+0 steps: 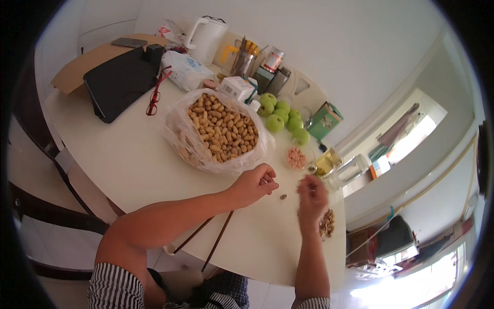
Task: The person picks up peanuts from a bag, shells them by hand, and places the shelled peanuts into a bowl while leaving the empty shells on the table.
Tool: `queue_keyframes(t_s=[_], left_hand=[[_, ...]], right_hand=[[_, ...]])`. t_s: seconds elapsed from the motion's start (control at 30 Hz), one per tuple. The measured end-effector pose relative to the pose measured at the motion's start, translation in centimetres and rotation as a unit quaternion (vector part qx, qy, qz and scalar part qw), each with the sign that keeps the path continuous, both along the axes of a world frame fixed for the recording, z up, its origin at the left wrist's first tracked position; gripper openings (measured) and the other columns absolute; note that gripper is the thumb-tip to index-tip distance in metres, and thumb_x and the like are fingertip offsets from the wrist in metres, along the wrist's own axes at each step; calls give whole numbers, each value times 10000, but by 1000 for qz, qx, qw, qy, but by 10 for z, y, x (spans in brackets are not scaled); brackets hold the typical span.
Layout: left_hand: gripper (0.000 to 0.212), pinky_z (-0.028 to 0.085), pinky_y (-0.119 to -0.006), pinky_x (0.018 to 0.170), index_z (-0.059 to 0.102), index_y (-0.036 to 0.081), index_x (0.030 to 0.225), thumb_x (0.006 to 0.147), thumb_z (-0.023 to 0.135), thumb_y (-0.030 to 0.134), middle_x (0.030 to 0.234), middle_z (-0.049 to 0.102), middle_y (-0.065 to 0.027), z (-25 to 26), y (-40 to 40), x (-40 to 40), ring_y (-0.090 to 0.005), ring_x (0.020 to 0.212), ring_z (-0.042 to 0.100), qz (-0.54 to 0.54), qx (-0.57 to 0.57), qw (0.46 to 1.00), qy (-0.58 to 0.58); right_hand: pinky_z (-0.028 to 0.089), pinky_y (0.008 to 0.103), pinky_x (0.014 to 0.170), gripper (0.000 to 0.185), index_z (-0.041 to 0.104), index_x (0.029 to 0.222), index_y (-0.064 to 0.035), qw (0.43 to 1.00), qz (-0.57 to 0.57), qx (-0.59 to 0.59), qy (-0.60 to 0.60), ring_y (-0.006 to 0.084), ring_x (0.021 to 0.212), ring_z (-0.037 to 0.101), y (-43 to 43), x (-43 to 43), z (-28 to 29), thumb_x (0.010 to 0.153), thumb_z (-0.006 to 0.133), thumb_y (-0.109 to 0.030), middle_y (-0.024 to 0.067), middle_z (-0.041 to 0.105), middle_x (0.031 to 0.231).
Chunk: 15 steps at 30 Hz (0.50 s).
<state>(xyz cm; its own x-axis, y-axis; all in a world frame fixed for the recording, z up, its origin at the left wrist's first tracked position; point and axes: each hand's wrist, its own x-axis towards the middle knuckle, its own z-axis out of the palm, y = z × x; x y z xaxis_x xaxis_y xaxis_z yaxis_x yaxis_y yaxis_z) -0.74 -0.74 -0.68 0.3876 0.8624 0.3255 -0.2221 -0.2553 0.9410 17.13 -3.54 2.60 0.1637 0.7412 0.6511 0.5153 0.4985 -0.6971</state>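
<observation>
My left hand is above the table by the near edge of a clear plastic bag full of unshelled peanuts. Its fingers are loosely curled with thumb and fingertips apart, and nothing shows between them. To the right, my right hand is blurred, so I cannot tell whether it pinches anything. A small dark piece lies on the tabletop between the two hands. Beyond my right hand is a small clear bowl of shelled pink peanuts. A heap of broken peanut shells lies beside my right wrist, partly covered by it.
Green apples, a glass jar of yellowish liquid and a clear glass stand beyond the bowl. A white kettle is at the back. Red glasses and a black tablet-like case lie left. The white table has a rounded edge.
</observation>
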Motion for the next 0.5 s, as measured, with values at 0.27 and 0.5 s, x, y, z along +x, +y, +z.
queue_keyframes(t_s=[0.27,0.5], left_hand=[[233,483,-256,661,419,10,1072,861,511,44,932,522,-93,5,8,-6,-143,754,591,59,56,996,19],[359,470,-305,658,379,40,1134,813,536,11,1019,488,-103,-11,23,-13,-185,725,594,212,166,963,-14]], right_hand=[[480,247,683,294,585,1092,-28,974,-93,-43,-201,148,761,600,89,50,72,800,594,-64,105,619,938],[505,306,764,349,463,1180,36,867,218,-408,184,202,908,583,7,-6,1,858,543,-74,117,558,1033]])
